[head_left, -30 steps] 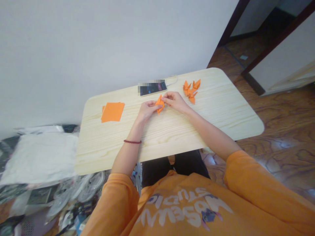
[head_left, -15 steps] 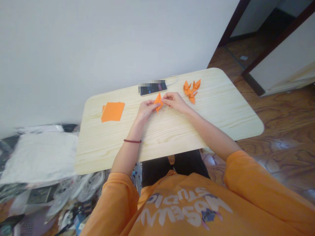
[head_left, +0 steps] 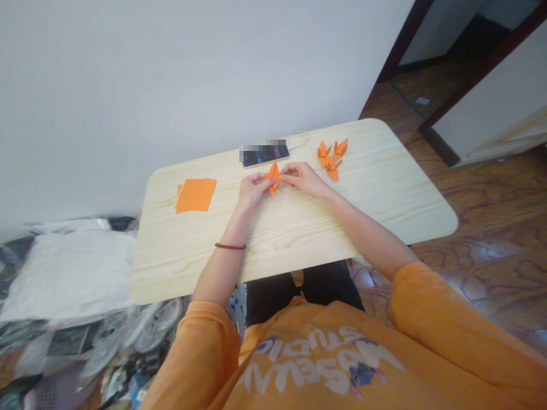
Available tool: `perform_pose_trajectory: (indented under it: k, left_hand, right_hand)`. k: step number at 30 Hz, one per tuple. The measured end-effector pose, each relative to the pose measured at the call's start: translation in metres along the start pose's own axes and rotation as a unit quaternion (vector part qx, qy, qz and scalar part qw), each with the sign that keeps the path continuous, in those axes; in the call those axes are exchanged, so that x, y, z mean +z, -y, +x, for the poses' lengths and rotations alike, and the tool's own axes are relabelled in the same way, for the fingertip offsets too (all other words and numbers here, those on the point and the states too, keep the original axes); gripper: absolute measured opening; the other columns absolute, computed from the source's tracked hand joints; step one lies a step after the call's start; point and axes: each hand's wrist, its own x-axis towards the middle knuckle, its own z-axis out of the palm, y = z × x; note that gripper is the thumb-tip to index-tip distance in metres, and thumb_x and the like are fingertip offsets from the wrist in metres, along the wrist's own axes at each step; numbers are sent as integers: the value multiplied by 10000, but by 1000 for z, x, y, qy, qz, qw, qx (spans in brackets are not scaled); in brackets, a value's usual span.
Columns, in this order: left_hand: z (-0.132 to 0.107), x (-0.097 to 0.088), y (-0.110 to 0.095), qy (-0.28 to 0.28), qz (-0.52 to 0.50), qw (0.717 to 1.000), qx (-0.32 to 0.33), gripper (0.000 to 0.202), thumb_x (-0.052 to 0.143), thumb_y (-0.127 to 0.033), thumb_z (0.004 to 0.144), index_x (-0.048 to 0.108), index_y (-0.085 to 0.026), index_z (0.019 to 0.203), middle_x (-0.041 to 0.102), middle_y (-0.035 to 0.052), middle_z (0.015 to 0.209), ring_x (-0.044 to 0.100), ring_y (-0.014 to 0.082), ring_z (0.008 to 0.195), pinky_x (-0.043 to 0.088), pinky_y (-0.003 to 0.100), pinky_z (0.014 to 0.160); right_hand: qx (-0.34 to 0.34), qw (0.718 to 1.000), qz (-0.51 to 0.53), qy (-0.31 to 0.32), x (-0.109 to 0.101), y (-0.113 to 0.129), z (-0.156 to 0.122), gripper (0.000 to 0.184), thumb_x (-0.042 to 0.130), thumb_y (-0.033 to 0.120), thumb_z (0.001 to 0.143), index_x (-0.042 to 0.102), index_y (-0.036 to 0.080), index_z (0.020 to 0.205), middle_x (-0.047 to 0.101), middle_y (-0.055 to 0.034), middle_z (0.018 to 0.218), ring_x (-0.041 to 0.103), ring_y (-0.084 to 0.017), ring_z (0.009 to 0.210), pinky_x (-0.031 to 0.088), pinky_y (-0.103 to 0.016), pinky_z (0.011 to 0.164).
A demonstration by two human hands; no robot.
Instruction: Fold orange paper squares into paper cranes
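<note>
A small folded orange paper piece (head_left: 273, 177) is pinched between both my hands above the middle of a light wooden table (head_left: 384, 193). My left hand (head_left: 252, 191) grips its left side with closed fingers; a dark red bracelet circles that wrist. My right hand (head_left: 302, 176) pinches its right side. A stack of flat orange paper sheets (head_left: 195, 194) lies to the left. Several finished orange paper figures (head_left: 331, 155) sit just beyond my right hand.
A phone (head_left: 265, 154) with a white cable lies at the table's far edge against the white wall. White bags and clutter (head_left: 68, 273) fill the floor to the left. Wooden floor and a dark doorway are on the right.
The folded piece has been turned slightly and raised a little between my fingers; both hands stay in nearly the same place.
</note>
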Motion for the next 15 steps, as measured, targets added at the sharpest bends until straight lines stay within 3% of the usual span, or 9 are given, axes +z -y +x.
perform_pose_trajectory:
  k: [7,15]
  left_hand:
    - [2,-2,3,-2,26,1000,6,282,814,-303,506,671,-144,690,696,29,698,615,129,638,483,267,682]
    - [1,-8,-3,25,60,997,-49,240,824,-261,482,676,-146,632,668,27,649,593,125,615,477,268,667]
  right_hand:
    - [-82,992,-94,-11,0,-8,3,61,604,195,754,582,151,719,549,18,607,452,-97,567,315,-221,521]
    - [-87,987,-131,18,-1,-10,2,81,573,215,751,589,151,706,542,21,593,452,-101,580,314,-223,547]
